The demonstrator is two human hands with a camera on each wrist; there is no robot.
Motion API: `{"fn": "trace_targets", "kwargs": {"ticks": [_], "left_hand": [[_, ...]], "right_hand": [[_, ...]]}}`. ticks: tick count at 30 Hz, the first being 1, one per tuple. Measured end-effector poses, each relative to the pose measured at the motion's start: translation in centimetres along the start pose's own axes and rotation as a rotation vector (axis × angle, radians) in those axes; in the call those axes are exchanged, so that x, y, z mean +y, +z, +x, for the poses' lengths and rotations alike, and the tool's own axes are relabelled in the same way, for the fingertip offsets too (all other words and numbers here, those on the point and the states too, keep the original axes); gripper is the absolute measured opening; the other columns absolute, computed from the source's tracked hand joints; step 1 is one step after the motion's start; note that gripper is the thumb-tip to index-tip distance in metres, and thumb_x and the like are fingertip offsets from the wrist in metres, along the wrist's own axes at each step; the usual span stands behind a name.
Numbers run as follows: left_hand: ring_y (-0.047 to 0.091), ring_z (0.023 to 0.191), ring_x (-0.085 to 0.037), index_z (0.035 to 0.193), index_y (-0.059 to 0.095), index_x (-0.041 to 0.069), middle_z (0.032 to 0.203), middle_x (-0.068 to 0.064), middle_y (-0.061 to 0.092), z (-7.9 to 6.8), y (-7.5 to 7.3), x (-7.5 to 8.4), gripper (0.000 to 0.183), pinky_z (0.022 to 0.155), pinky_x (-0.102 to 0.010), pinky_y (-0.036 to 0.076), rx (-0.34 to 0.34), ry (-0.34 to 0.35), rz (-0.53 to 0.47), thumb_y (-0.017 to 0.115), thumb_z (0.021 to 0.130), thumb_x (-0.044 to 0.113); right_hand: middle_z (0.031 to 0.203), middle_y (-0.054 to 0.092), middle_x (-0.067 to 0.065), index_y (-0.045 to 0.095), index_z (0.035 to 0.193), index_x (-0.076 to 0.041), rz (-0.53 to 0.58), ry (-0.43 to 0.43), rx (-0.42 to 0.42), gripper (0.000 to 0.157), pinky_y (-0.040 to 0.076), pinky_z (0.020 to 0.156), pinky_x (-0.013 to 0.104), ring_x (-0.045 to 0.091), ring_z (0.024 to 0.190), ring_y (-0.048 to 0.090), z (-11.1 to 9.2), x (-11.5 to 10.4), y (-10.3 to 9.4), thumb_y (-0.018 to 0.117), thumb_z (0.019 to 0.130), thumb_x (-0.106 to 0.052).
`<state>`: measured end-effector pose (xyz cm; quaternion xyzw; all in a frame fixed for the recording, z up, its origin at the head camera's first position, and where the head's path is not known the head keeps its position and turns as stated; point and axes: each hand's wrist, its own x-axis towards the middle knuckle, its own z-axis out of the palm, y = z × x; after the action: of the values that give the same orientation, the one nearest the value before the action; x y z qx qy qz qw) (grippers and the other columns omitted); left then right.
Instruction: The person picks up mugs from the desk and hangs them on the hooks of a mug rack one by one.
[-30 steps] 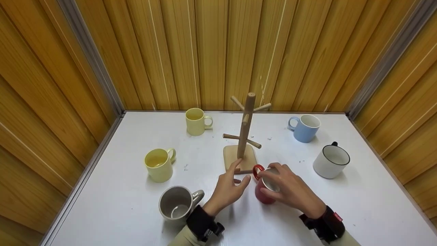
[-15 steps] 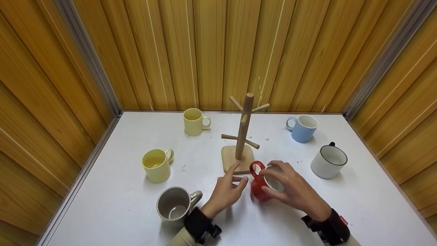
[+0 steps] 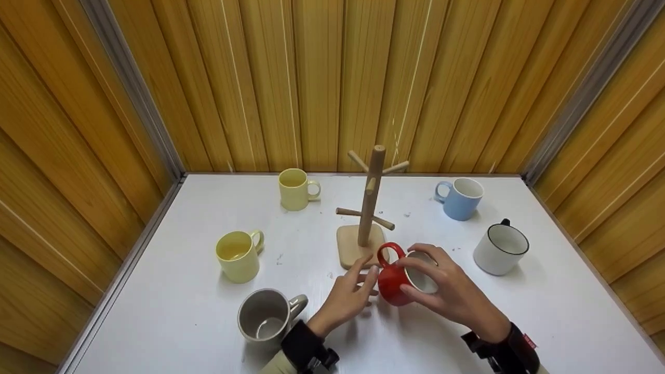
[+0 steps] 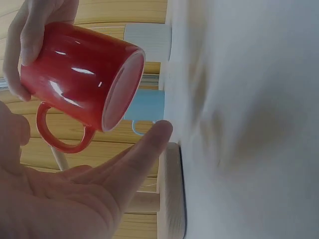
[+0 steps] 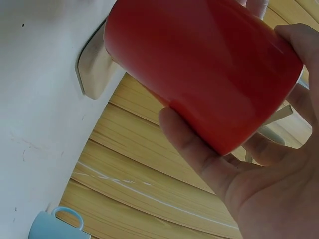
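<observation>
Red mug (image 3: 391, 286) now tilts further in the right hand (image 3: 448, 284).

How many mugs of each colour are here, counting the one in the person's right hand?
Yellow mugs: 2
Red mug, in the right hand: 1
Grey mug: 1
Blue mug: 1
White mug with a dark rim: 1
Total: 6 mugs

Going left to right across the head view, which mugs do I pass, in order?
Nearer yellow mug, gray mug, farther yellow mug, red mug, blue mug, white mug with dark rim.
</observation>
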<state>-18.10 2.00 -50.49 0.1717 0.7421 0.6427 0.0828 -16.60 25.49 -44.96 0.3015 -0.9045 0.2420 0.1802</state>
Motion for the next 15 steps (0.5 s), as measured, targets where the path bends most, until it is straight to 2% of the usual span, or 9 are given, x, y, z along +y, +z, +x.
{"fn": "trace_targets", "kwargs": {"ticks": [9,15], "left_hand": [[0.074,0.103,-0.025,0.155,0.040,0.017,0.140,-0.019,0.061,0.46,0.32,-0.34,0.059,0.074,-0.039,0.063,-0.122,-0.008,-0.031,0.052,0.106,0.048],[0.074,0.100,-0.018,0.156,0.038,0.016,0.135,-0.013,0.064,0.33,0.26,-0.38,0.064,0.076,-0.035,0.062,-0.140,0.020,-0.054,0.060,0.103,0.046]], "right_hand": [[0.133,0.060,0.001,0.070,0.127,-0.031,0.078,-0.045,0.075,0.047,0.059,0.090,0.037,0.018,0.117,0.060,0.29,-0.27,-0.07,0.088,0.084,-0.025],[0.134,0.060,0.004,0.069,0.129,-0.030,0.129,-0.038,0.088,0.047,0.056,0.093,0.032,0.018,0.117,0.063,0.39,-0.41,-0.04,0.087,0.085,-0.026]]}}
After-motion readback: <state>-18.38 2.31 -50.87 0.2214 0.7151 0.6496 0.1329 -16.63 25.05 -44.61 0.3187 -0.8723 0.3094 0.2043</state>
